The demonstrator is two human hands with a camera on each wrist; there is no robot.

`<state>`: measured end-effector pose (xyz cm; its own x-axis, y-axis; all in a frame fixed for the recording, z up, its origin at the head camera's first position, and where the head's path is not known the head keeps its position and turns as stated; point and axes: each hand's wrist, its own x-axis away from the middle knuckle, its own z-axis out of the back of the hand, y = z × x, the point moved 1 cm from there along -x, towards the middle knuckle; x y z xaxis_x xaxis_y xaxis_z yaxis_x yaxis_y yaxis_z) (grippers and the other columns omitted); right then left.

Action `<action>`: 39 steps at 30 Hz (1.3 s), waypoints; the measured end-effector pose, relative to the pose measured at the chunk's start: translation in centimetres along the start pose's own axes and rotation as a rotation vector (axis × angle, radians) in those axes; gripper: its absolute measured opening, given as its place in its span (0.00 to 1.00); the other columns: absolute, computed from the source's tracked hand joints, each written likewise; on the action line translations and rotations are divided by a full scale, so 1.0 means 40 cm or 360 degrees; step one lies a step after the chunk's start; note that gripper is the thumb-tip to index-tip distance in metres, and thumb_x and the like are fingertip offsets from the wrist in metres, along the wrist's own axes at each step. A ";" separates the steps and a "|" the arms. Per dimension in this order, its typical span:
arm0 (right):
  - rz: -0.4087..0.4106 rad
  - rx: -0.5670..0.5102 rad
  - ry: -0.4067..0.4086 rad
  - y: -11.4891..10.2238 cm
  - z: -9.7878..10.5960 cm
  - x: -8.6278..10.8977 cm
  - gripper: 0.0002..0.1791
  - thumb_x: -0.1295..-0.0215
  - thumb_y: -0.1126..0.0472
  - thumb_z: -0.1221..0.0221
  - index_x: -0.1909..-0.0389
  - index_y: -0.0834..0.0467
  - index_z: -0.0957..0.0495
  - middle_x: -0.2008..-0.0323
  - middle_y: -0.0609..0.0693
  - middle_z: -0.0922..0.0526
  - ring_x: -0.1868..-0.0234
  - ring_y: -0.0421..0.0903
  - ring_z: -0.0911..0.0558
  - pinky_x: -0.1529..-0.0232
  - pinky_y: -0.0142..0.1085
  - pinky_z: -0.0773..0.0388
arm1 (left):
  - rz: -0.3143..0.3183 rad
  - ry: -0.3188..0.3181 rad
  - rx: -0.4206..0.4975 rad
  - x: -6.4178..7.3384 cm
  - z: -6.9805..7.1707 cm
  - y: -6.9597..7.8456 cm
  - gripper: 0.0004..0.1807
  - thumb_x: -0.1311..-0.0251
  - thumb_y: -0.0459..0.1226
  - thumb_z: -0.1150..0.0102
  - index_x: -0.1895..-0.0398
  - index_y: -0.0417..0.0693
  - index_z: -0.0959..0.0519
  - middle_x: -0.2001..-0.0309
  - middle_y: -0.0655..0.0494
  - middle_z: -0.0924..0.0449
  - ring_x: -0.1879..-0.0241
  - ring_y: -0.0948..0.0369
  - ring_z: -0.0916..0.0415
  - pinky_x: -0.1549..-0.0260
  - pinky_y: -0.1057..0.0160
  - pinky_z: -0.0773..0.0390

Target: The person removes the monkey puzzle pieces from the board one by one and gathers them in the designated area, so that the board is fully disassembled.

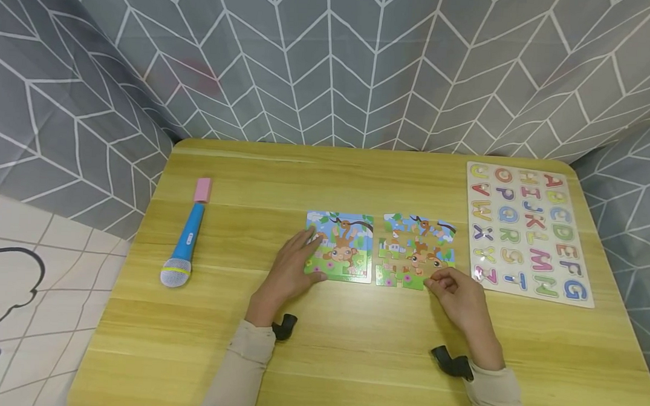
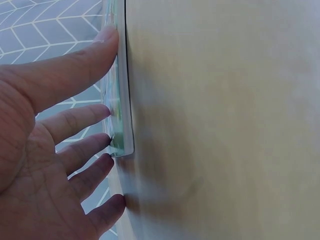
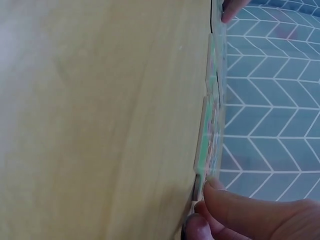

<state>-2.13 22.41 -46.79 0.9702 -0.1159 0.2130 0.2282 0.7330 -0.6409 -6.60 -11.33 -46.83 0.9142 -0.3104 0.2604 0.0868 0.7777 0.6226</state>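
A square monkey puzzle in its tray (image 1: pixel 363 280) lies flat near the middle of the table. My left hand (image 1: pixel 289 268) rests at its left side with fingers spread; in the left wrist view the thumb (image 2: pixel 107 45) lies along the tray's edge. To the right, separate jigsaw pieces (image 1: pixel 413 281) are laid out in a similar monkey picture with small gaps between them. At their lower right corner my right hand (image 1: pixel 459 300) pinches a puzzle piece (image 3: pixel 197 187) between thumb and finger. That piece is mostly hidden by the fingertips.
An alphabet board (image 1: pixel 530 236) with coloured letters lies at the right of the table. On the left are a blue toy microphone (image 1: pixel 188 239) and a pink block (image 1: pixel 203 190) at its end. A grey patterned curtain (image 1: pixel 353 65) hangs behind the table's far edge.
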 end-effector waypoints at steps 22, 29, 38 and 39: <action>0.0364 -0.0012 -0.0207 -0.174 -0.113 -0.028 0.11 0.40 0.58 0.30 0.60 0.58 0.16 0.77 0.46 0.23 0.76 0.40 0.30 0.74 0.30 0.34 | 0.0023 -0.0010 0.0006 -0.002 -0.002 0.002 0.46 0.43 0.44 0.28 0.23 0.49 0.39 0.18 0.53 0.55 0.18 0.49 0.59 0.19 0.45 0.58; 0.0399 -0.0050 -0.0261 -0.205 -0.154 -0.041 0.16 0.40 0.56 0.29 0.54 0.58 0.17 0.76 0.45 0.21 0.77 0.39 0.30 0.74 0.29 0.34 | 0.0016 -0.0009 -0.0011 0.000 -0.003 0.001 0.46 0.43 0.44 0.28 0.23 0.48 0.38 0.18 0.52 0.54 0.18 0.48 0.58 0.19 0.45 0.57; 0.0380 -0.0005 -0.0283 -0.218 -0.186 -0.054 0.20 0.42 0.58 0.28 0.50 0.59 0.18 0.76 0.46 0.20 0.78 0.38 0.29 0.74 0.30 0.32 | 0.0005 0.0004 -0.0012 -0.001 -0.003 0.001 0.45 0.44 0.43 0.28 0.24 0.47 0.38 0.18 0.52 0.53 0.18 0.48 0.57 0.19 0.44 0.56; 0.0376 -0.0003 -0.0288 -0.219 -0.187 -0.055 0.20 0.42 0.58 0.28 0.50 0.59 0.18 0.76 0.46 0.20 0.78 0.38 0.29 0.74 0.30 0.32 | 0.0004 0.0005 -0.0013 -0.002 -0.003 0.001 0.45 0.44 0.43 0.27 0.24 0.47 0.38 0.18 0.52 0.53 0.18 0.48 0.57 0.19 0.44 0.56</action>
<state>-5.64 11.22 -47.18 0.9661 0.1794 0.1858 -0.0018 0.7242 -0.6896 -6.60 -11.21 -46.92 0.9156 -0.3068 0.2598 0.0875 0.7829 0.6160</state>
